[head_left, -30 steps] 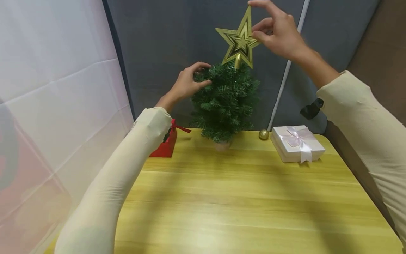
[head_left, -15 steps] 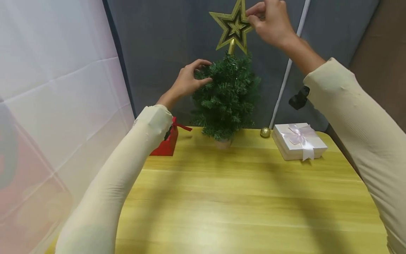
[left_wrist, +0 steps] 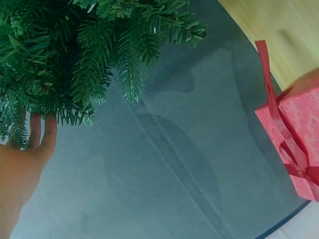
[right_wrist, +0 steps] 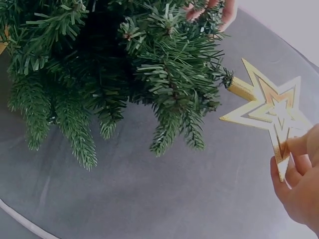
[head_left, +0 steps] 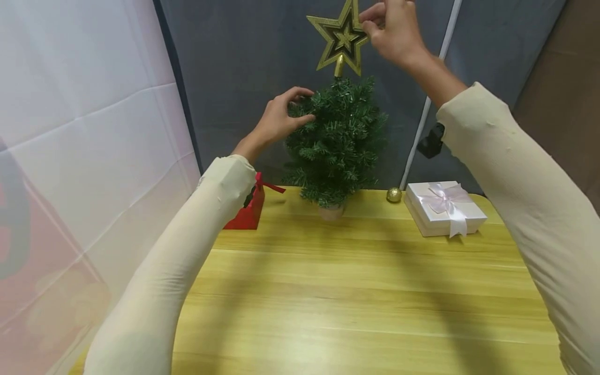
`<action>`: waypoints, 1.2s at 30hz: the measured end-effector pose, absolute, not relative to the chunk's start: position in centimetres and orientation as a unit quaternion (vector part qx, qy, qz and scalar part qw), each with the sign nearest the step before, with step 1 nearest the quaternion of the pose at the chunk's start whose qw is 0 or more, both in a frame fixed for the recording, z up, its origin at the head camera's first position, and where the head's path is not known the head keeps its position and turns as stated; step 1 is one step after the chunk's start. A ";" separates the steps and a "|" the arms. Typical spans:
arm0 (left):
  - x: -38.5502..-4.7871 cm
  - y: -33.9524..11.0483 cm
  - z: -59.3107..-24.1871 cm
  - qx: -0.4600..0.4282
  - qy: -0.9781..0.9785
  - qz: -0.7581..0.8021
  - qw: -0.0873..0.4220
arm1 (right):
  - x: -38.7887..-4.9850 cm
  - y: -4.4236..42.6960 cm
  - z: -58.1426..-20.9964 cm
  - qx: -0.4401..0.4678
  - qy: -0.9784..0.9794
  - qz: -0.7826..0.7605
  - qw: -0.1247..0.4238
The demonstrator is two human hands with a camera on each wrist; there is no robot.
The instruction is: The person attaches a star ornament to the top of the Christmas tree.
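Note:
A small green Christmas tree (head_left: 335, 140) stands at the back of the table in a pale pot (head_left: 331, 212). Along its upper left side my left hand (head_left: 278, 117) grips the branches between curled fingers and thumb; foliage hides some fingertips in the left wrist view. My right hand (head_left: 396, 34) pinches one point of a gold star tree topper (head_left: 344, 37) between thumb and fingers. The topper's hollow stem (right_wrist: 242, 89) meets the tip of the tree in the right wrist view. How deep the tip sits inside cannot be seen.
On the wooden table (head_left: 319, 291), a red gift box (head_left: 248, 213) with a ribbon sits left of the tree, partly behind my left sleeve. A gold ball ornament (head_left: 394, 195) and a white gift box (head_left: 445, 208) with a bow lie right. A grey curtain (head_left: 244, 47) hangs behind.
My right hand has carried the star up and left, turning it upright, and its stem has come over the tree's tip. The left hand has stayed on the branches.

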State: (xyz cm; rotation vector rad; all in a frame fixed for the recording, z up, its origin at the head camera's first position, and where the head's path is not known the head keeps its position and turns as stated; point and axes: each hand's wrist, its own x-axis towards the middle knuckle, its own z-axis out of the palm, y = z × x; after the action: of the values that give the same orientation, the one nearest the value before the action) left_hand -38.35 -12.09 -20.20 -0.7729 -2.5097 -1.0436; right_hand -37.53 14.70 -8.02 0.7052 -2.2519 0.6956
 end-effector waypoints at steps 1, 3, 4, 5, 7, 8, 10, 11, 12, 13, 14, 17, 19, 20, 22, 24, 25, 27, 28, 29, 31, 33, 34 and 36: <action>-38.3 -12.1 -20.2 -0.270 -0.877 -0.366 0.158 | -37.6 14.6 -8.0 0.269 -0.866 0.262 0.329; -38.4 -12.1 -20.3 -0.270 -0.877 -0.364 0.157 | -37.7 14.4 -8.1 0.269 -0.871 0.254 0.323; -38.4 -12.1 -20.3 -0.270 -0.878 -0.363 0.157 | -37.7 14.4 -8.2 0.272 -0.872 0.252 0.321; -38.4 -12.1 -20.3 -0.271 -0.878 -0.364 0.156 | -37.8 14.3 -8.2 0.275 -0.871 0.252 0.319; -38.5 -12.0 -20.3 -0.271 -0.878 -0.364 0.156 | -37.9 14.2 -8.4 0.282 -0.869 0.252 0.320; -38.5 -12.0 -20.3 -0.269 -0.878 -0.363 0.155 | -38.0 14.1 -8.5 0.288 -0.866 0.252 0.321; -38.5 -12.0 -20.4 -0.268 -0.879 -0.364 0.155 | -38.2 14.1 -8.7 0.297 -0.864 0.249 0.321; -38.6 -11.9 -20.4 -0.269 -0.878 -0.364 0.155 | -38.3 14.1 -8.9 0.301 -0.863 0.247 0.322; -38.6 -11.9 -20.5 -0.269 -0.878 -0.364 0.154 | -38.4 14.1 -9.0 0.304 -0.863 0.245 0.321; -38.6 -11.9 -20.5 -0.269 -0.878 -0.364 0.154 | -38.4 14.2 -9.1 0.307 -0.863 0.242 0.319; -38.6 -11.8 -20.6 -0.270 -0.878 -0.364 0.154 | -38.4 14.2 -9.2 0.308 -0.864 0.240 0.317; -38.7 -11.8 -20.8 -0.271 -0.878 -0.364 0.153 | -38.4 14.3 -9.3 0.305 -0.869 0.240 0.306; -38.7 -11.8 -20.8 -0.271 -0.878 -0.364 0.153 | -38.3 14.4 -9.2 0.301 -0.873 0.241 0.300; -38.8 -11.8 -20.8 -0.271 -0.877 -0.365 0.154 | -38.2 14.4 -9.2 0.300 -0.873 0.242 0.298; -38.8 -11.8 -20.8 -0.271 -0.877 -0.365 0.155 | -38.1 14.6 -9.1 0.300 -0.872 0.244 0.301; -38.8 -11.8 -20.8 -0.271 -0.877 -0.366 0.156 | -38.0 14.7 -9.0 0.303 -0.868 0.247 0.306; -38.8 -11.9 -20.8 -0.270 -0.876 -0.367 0.156 | -37.9 14.8 -9.0 0.305 -0.866 0.247 0.310; -38.8 -12.0 -20.9 -0.269 -0.877 -0.367 0.157 | -37.8 15.0 -8.9 0.309 -0.862 0.248 0.315; -38.8 -12.1 -21.0 -0.267 -0.877 -0.367 0.156 | -37.7 15.1 -8.8 0.309 -0.862 0.248 0.317; -38.8 -12.1 -21.0 -0.267 -0.877 -0.367 0.157 | -37.6 15.2 -8.8 0.307 -0.863 0.247 0.317; -38.9 -12.3 -21.1 -0.265 -0.878 -0.367 0.157 | -37.5 15.5 -8.7 0.304 -0.863 0.247 0.319; -38.9 -12.4 -21.1 -0.264 -0.878 -0.367 0.158 | -37.3 15.8 -8.5 0.303 -0.862 0.250 0.320; -38.9 -12.5 -21.1 -0.264 -0.878 -0.367 0.158 | -37.2 15.9 -8.5 0.303 -0.861 0.251 0.321; -39.1 -12.6 -21.0 -0.262 -0.879 -0.367 0.158 | -37.1 16.2 -8.3 0.306 -0.860 0.251 0.323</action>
State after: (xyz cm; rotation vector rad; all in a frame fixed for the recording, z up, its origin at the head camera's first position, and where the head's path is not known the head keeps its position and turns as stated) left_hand -39.06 -12.64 -21.02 -0.7502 -2.5126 -1.0484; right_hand -37.12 16.18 -8.35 0.8036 -2.2556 0.6576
